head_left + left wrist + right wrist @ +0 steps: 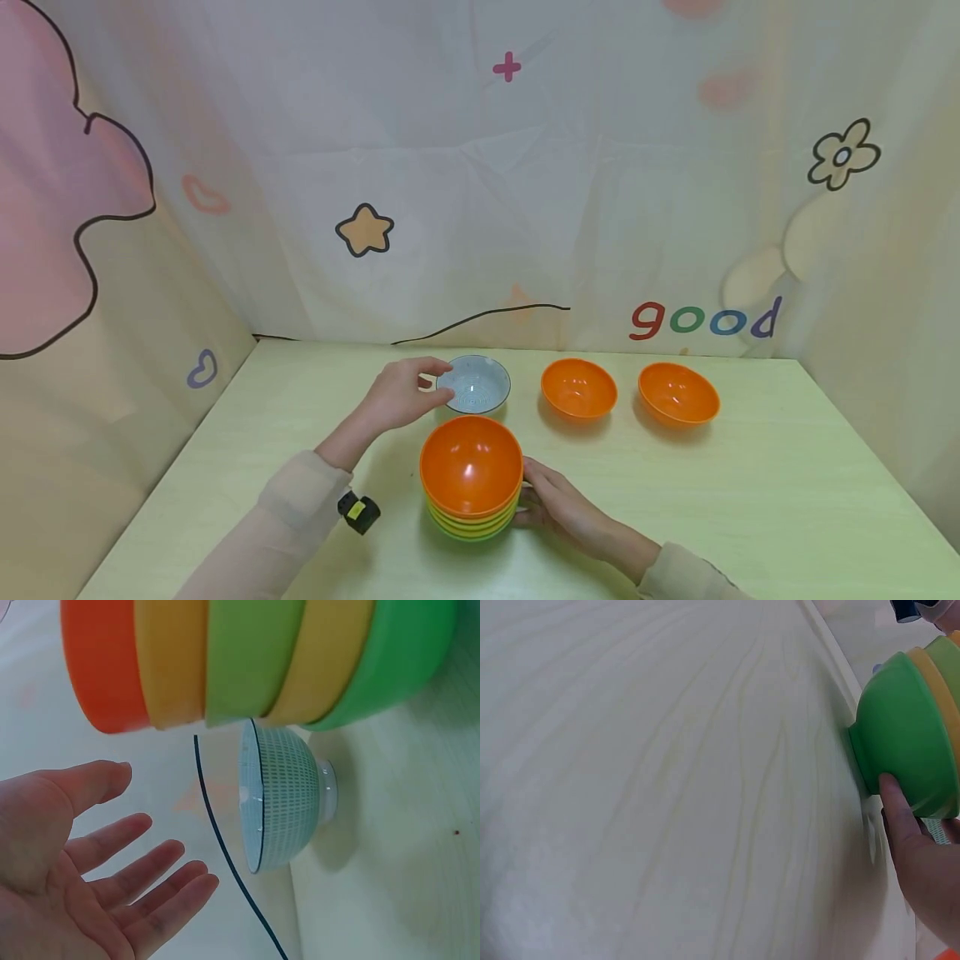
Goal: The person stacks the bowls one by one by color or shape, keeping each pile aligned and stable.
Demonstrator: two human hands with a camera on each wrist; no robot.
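A stack of nested bowls [471, 471] stands in front of me, orange on top; the left wrist view shows yellow and light green bands [255, 660] between it and the green bottom bowl [900, 727]. My right hand [562, 508] touches the stack's right side, one straight finger against the green bowl near its base. Behind the stack sits a pale blue-grey patterned bowl [480, 387] with a dark rim, upright on its foot. My left hand [401, 393] is at that bowl's left side, its fingers parted from the thumb; the left wrist view shows this hand [97, 862] holding nothing.
Two single orange bowls, one nearer [579, 390] and one farther right [678, 395], stand along the back of the pale wooden table [750, 500]. A printed curtain [465, 208] hangs behind the table's back edge. A black device [358, 512] is strapped at my left wrist.
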